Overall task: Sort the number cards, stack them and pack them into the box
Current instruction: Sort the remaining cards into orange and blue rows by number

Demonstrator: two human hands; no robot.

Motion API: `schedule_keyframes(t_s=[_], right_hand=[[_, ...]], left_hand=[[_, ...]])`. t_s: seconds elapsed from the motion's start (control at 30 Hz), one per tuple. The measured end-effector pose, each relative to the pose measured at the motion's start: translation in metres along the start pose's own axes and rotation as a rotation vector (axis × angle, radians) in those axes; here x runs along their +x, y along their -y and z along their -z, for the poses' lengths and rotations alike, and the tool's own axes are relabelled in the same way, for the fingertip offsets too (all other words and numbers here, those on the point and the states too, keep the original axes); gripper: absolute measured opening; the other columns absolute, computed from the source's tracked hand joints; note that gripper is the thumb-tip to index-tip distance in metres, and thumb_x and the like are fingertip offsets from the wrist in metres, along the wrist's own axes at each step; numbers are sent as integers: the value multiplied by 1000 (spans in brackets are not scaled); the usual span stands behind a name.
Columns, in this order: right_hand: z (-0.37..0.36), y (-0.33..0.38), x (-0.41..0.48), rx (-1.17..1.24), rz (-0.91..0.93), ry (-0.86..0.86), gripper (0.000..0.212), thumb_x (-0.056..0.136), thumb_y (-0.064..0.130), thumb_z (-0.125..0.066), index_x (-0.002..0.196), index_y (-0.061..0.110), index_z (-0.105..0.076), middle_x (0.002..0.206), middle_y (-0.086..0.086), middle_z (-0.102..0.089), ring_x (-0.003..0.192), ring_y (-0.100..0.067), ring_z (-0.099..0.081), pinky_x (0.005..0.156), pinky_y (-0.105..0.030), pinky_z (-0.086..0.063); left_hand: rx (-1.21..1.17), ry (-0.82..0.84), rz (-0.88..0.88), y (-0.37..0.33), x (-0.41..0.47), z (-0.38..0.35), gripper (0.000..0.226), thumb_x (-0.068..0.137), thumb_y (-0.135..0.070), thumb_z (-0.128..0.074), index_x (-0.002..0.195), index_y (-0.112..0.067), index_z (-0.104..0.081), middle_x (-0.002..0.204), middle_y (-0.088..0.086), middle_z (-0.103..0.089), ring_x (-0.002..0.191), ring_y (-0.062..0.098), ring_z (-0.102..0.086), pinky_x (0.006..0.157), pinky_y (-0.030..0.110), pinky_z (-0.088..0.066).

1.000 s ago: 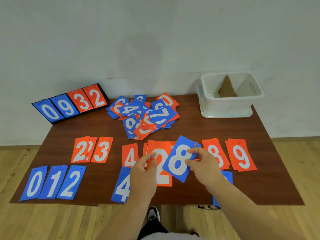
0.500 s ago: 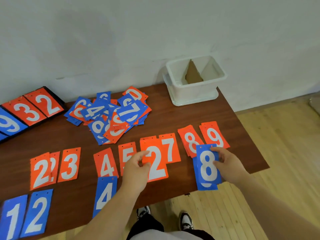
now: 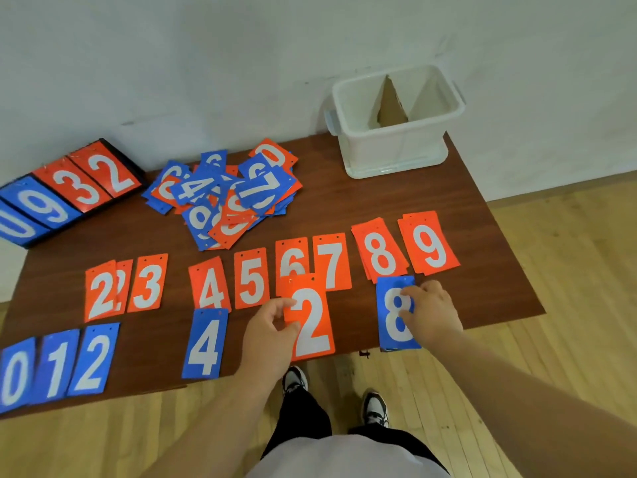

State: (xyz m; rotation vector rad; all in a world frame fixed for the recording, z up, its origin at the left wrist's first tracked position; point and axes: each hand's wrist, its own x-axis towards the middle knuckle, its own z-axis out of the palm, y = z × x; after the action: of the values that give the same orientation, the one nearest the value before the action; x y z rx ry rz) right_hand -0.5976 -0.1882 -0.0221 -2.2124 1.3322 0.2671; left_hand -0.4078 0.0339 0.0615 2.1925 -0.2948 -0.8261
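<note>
My left hand (image 3: 270, 331) pinches an orange 2 card (image 3: 312, 322) above the table's front edge. My right hand (image 3: 432, 312) rests its fingers on a blue 8 card (image 3: 391, 313) that lies flat near the front right edge. Behind them runs a row of orange cards: 2s (image 3: 101, 289), 3 (image 3: 148, 282), 4 (image 3: 208, 284), 5 (image 3: 251, 277), 6 (image 3: 293, 258), 7 (image 3: 332, 260), 8 (image 3: 379, 251) and 9 (image 3: 429, 243). In the front row lie blue 0 (image 3: 15, 372), 1 (image 3: 55, 365), 2 (image 3: 91, 358) and 4 (image 3: 205, 343). An unsorted pile of mixed cards (image 3: 227, 198) lies mid-back. The white box (image 3: 393, 122) stands at the back right.
A black flip scoreboard (image 3: 65, 194) showing 0, 9, 3, 2 leans at the back left. The brown table (image 3: 448, 188) stands against a white wall, with wooden floor to the right and below. My shoes (image 3: 374, 405) show under the front edge.
My right hand carried the blue 8 from the middle to the right and laid it flat below the orange 8. The left hand kept hold of the orange 2. The view swung right.
</note>
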Motion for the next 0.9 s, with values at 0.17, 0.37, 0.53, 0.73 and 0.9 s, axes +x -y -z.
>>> schedule_keyframes(t_s=[0.17,0.37,0.53,0.73,0.9], right_hand=[[14,34,-17,427,89,80,32,95,36,-68,127,32,-62,123,7,-55,92,-11,-62,74,-21,-50],[15,109,-48,738,207,380,18,94,31,-70,111,38,-67,110,13,-69,99,-13,-68,87,-35,-62],[6,157,-53,637,335,374,16,95,22,-71,103,36,-69,106,11,-68,95,-13,-68,82,-32,-63],[-23,239,-48,415,530,369,22,92,17,-73,99,37,-68,97,21,-62,90,-3,-60,75,-13,-47],[-63,322,-45,286,561,390,20,93,19,-71,110,30,-71,99,16,-63,92,-5,-60,70,-7,-44]], left_hand=[[-50,-42,43,3,-18,-10,33,95,-21,-72,122,-36,-59,127,-10,-58,116,19,-62,83,31,-62],[-78,-50,34,-1,-38,-6,30,94,-25,-71,117,-38,-57,124,-13,-56,109,14,-60,63,10,-53],[-147,-124,9,14,-33,29,27,95,-21,-71,115,-37,-61,124,-12,-62,107,10,-62,74,15,-55],[-192,-246,19,54,-17,90,25,93,-16,-72,104,-37,-64,114,-8,-67,96,9,-65,74,17,-56],[-185,-269,53,98,18,163,23,92,-19,-73,107,-33,-63,109,-11,-69,95,5,-66,75,16,-57]])
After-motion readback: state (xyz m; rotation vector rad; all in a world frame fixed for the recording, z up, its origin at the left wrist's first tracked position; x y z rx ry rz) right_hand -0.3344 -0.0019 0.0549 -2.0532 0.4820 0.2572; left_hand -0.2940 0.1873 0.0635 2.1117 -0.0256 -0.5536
